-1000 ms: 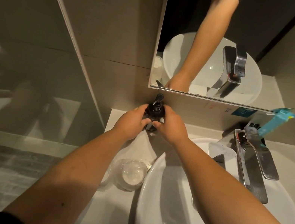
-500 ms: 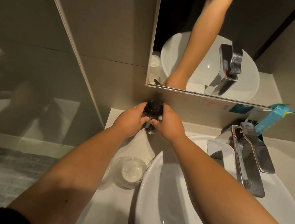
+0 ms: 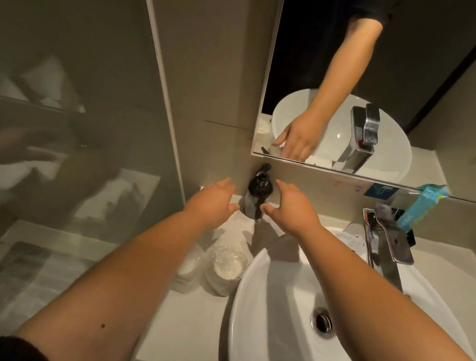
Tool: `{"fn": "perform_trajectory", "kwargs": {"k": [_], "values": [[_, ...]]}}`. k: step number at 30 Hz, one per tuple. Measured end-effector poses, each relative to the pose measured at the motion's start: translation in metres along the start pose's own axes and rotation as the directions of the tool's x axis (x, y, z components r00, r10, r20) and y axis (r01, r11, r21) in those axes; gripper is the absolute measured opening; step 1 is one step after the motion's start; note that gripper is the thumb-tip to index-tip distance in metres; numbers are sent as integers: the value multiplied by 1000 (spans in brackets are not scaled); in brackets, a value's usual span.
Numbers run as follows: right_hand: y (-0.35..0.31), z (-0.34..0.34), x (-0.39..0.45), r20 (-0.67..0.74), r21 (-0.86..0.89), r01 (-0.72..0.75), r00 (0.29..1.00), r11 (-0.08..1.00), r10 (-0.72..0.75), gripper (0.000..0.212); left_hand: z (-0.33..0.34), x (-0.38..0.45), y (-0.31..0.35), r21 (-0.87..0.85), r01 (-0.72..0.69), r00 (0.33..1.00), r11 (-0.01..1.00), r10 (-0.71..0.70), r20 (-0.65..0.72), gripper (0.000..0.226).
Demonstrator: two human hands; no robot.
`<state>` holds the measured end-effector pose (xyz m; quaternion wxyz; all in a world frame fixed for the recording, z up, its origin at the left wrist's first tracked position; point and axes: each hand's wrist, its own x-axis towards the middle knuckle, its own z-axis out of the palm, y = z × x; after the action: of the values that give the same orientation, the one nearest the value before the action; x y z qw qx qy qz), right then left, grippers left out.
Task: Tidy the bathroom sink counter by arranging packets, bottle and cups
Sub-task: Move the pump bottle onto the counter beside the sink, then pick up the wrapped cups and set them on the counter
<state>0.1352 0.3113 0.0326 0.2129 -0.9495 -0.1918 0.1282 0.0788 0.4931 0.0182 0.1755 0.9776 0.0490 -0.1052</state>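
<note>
Near the frame's centre, the left hand and right hand hover spread, empty, flanking the upright dark pump bottle without gripping it.

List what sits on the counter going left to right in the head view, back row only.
left hand → dark pump bottle → right hand → chrome faucet → teal packet
</note>
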Motion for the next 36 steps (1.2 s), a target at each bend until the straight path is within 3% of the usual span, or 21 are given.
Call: {"fn": "perform_trajectory", "kwargs": {"k": [5,10,17,23,30,36], "values": [[-14,-13,-27,39,-76,162,986,984,-160,62,-13,-46,6,49,69,995,996,-65,-78,50],[-19,-12,-48,138,-66,302,947,951,-291,48,0,-105,20,5,227,965,974,-224,-137,42],[-10,8,-80,326,-119,487,842,865,-430,55,58,-173,58,-137,439,875,888,-457,-159,34],[-8,30,-87,467,-83,509,779,857,-418,53,88,-182,70,-218,507,833,834,-539,-124,41],[-8,63,-72,426,-82,448,823,890,-375,58,110,-153,61,-358,507,801,784,-582,-140,46],[-4,80,-64,375,-97,420,855,902,-358,60,127,-138,56,-436,473,789,766,-588,-176,32]]}}
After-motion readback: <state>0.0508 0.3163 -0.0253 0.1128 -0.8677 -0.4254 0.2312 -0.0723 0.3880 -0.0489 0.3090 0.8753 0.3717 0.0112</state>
